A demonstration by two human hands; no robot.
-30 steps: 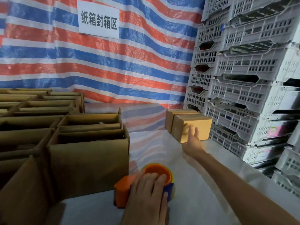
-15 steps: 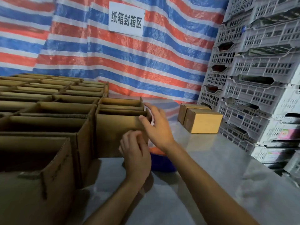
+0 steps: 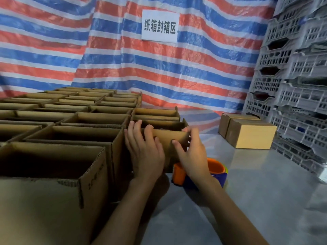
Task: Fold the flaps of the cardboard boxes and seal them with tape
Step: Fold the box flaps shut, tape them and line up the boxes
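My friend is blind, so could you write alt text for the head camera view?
The left hand and right hand grip the top edge of an open cardboard box on a grey table, beside rows of other open boxes. An orange tape dispenser lies behind the right hand; two closed boxes stand near stacked crates.

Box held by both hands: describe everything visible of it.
The box is plain brown corrugated cardboard, open-topped, flaps upright, no tape visible. It stands upright on the grey table at the right end of a block of similar open boxes. The left hand hooks fingers over the near wall's top edge; the right hand pinches the near right corner, thumb on the front face. A tape dispenser sits on the table just in front. The box's inside is not visible.
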